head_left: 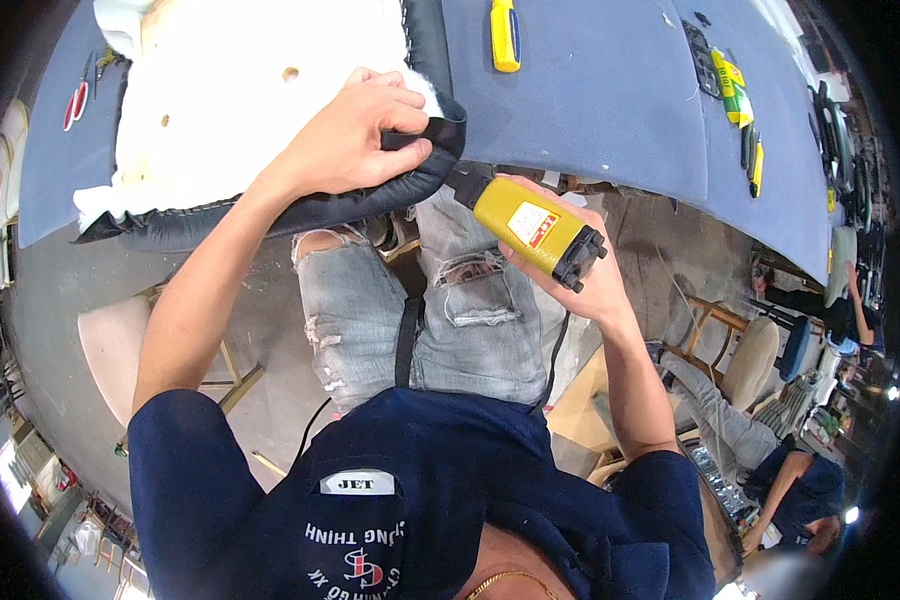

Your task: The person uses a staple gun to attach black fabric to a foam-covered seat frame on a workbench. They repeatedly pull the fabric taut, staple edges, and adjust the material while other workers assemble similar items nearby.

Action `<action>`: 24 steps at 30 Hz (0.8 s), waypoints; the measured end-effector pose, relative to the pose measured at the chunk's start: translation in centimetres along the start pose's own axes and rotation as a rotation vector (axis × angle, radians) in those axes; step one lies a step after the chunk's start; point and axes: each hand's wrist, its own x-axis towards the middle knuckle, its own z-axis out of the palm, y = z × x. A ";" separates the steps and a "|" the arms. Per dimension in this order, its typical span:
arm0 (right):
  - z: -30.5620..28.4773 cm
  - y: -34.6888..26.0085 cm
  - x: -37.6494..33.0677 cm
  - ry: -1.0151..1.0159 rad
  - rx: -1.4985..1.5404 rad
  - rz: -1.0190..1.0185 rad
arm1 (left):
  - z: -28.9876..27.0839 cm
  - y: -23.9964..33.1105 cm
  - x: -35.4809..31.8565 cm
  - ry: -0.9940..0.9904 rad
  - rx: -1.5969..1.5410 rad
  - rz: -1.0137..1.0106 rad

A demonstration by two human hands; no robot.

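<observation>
My right hand is clamped on the yellow staple gun, long axis diagonal, nose pointing up-left at the black cover edge my left hand fingers pinch over the white foam.

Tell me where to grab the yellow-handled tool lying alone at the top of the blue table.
Grip the yellow-handled tool around its middle, fingers closing across its narrow width from both long sides. It lies flat on the blue table with bare cloth on both sides, so coming straight down from above looks easiest.
</observation>
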 end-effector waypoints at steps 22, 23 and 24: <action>-0.5 -0.6 3.6 -0.124 -0.148 -0.109 | 0.3 0.1 -0.7 0.215 -0.257 -0.117; -0.5 -0.6 3.3 -0.094 -0.191 -0.145 | 0.2 0.2 -0.6 0.206 -0.310 -0.203; -0.6 -0.6 3.3 -0.103 -0.111 -0.046 | 0.0 0.1 -0.2 0.197 -0.364 -0.290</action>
